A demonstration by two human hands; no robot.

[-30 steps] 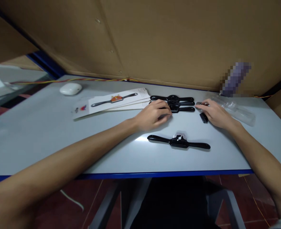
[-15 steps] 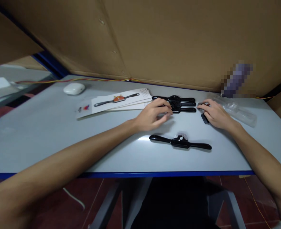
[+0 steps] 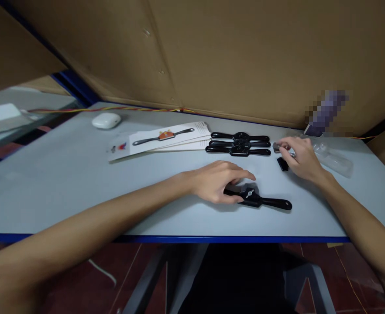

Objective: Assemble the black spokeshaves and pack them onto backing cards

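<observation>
The front black two-handled tool [image 3: 253, 201] lies flat before you, most of its left handle hidden under your left hand [image 3: 217, 181]. Your thumb and forefinger there stand well apart, either side of that handle; you can't tell whether they touch it. Beyond the tool to the right, your right hand [image 3: 300, 157] is half curled, its fingertips at a small metal piece [image 3: 275, 148] and partly hiding it; whether it is gripped, you can't tell. A small black piece [image 3: 282, 164] sits just under that hand, which also covers some of the clear plastic packaging [image 3: 338, 163]. The pixelated purple object [image 3: 326, 113] farther back can't be made out. Nearer you than the tool, a strip of tabletop [image 3: 245, 224] runs to the blue front edge [image 3: 192, 239]; beyond it, three more black tools [image 3: 240, 151] leave a gap for your fingers.
</observation>
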